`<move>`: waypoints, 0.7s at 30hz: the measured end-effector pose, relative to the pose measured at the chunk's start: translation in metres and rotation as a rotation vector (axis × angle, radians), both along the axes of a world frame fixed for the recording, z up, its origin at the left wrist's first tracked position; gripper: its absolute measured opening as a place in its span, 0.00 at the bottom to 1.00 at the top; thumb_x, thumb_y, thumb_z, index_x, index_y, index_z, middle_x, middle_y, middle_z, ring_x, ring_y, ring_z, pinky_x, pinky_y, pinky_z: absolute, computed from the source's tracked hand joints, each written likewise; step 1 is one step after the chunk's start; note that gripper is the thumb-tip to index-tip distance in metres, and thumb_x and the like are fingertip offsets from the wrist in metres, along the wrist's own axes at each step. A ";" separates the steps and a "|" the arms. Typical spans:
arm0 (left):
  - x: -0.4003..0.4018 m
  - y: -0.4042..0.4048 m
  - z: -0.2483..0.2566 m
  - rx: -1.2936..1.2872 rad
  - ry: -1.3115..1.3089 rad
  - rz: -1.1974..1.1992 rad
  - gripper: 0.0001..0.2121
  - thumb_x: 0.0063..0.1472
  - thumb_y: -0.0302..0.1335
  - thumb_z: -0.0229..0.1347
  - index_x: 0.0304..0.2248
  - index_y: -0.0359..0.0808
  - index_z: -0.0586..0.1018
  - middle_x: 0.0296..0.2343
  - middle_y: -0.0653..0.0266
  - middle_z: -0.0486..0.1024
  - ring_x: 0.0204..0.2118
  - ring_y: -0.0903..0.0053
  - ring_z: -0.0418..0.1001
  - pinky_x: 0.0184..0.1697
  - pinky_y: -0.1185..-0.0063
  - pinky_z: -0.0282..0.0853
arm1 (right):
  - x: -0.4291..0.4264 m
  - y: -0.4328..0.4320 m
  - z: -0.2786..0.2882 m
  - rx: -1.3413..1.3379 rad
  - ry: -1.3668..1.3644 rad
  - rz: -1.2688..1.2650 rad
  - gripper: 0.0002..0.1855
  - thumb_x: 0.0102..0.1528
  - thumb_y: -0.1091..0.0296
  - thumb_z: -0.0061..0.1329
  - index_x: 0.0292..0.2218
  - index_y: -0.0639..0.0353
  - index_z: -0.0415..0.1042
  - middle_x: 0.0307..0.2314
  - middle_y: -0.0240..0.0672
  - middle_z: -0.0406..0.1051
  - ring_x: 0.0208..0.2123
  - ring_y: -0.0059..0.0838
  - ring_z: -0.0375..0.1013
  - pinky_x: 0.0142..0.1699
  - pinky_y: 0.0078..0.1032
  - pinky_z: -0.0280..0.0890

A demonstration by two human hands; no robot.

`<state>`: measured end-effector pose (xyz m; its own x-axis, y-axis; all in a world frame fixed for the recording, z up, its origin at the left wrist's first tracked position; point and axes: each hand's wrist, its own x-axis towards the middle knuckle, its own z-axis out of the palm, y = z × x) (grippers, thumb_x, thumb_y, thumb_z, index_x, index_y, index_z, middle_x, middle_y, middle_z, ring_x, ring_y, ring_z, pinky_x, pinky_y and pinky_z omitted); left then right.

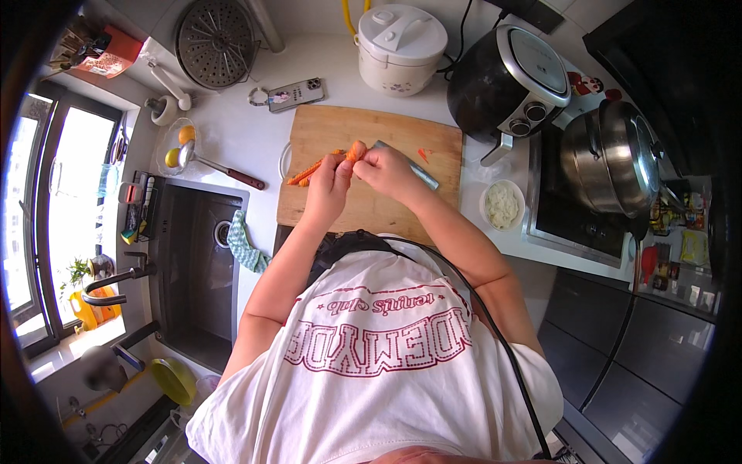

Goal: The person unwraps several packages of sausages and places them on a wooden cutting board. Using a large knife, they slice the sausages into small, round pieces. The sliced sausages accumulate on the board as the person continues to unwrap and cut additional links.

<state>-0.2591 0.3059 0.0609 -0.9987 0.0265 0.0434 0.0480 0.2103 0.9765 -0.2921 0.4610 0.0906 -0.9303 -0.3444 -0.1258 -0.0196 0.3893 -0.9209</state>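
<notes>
My left hand [330, 184] grips an orange carrot piece [356, 151] above the wooden cutting board [371, 211]. Against the carrot's right side are the curled fingers of my right hand [389, 173], which pinch at it; the exact contact is partly hidden. Beneath that hand a kitchen knife [428, 177] lies slantwise on the board, its middle covered. More carrot pieces [310, 171] rest on the board left of and behind my left hand. A small orange scrap [423, 155] lies near the board's right side.
Behind the board stand a white rice cooker [400, 58], a black air fryer [498, 87] and a phone [297, 94]. A bowl of pale shreds [502, 205] sits right, before a steel pot [606, 156] on the hob. Left are a ladle [223, 167], a cloth [246, 243] and the sink [194, 278].
</notes>
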 end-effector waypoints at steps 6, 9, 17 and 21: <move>0.001 0.007 0.019 0.623 -0.405 -0.034 0.13 0.65 0.35 0.40 0.33 0.34 0.68 0.21 0.68 0.65 0.21 0.84 0.62 0.23 0.84 0.61 | 0.002 0.002 0.007 0.008 0.004 0.002 0.15 0.46 0.60 0.44 0.19 0.63 0.68 0.09 0.36 0.60 0.12 0.24 0.59 0.21 0.25 0.56; 0.001 0.007 0.026 0.752 -0.463 -0.056 0.13 0.65 0.36 0.39 0.33 0.34 0.68 0.21 0.68 0.65 0.21 0.84 0.61 0.23 0.84 0.60 | 0.002 0.003 0.018 0.036 0.005 0.013 0.14 0.46 0.60 0.44 0.19 0.63 0.68 0.08 0.36 0.60 0.12 0.24 0.59 0.20 0.25 0.56; 0.004 0.005 0.018 0.711 -0.393 -0.157 0.13 0.66 0.37 0.38 0.33 0.35 0.67 0.22 0.68 0.66 0.20 0.84 0.60 0.23 0.85 0.58 | -0.001 0.015 -0.018 -0.220 -0.111 0.107 0.13 0.51 0.63 0.42 0.23 0.65 0.70 0.16 0.37 0.68 0.19 0.20 0.64 0.27 0.22 0.59; 0.006 0.002 0.022 0.534 -0.304 -0.136 0.14 0.66 0.38 0.37 0.34 0.34 0.66 0.24 0.66 0.66 0.21 0.85 0.59 0.23 0.85 0.58 | -0.004 0.024 0.011 -0.156 -0.173 0.307 0.14 0.56 0.62 0.40 0.30 0.64 0.70 0.22 0.41 0.71 0.24 0.27 0.68 0.31 0.25 0.61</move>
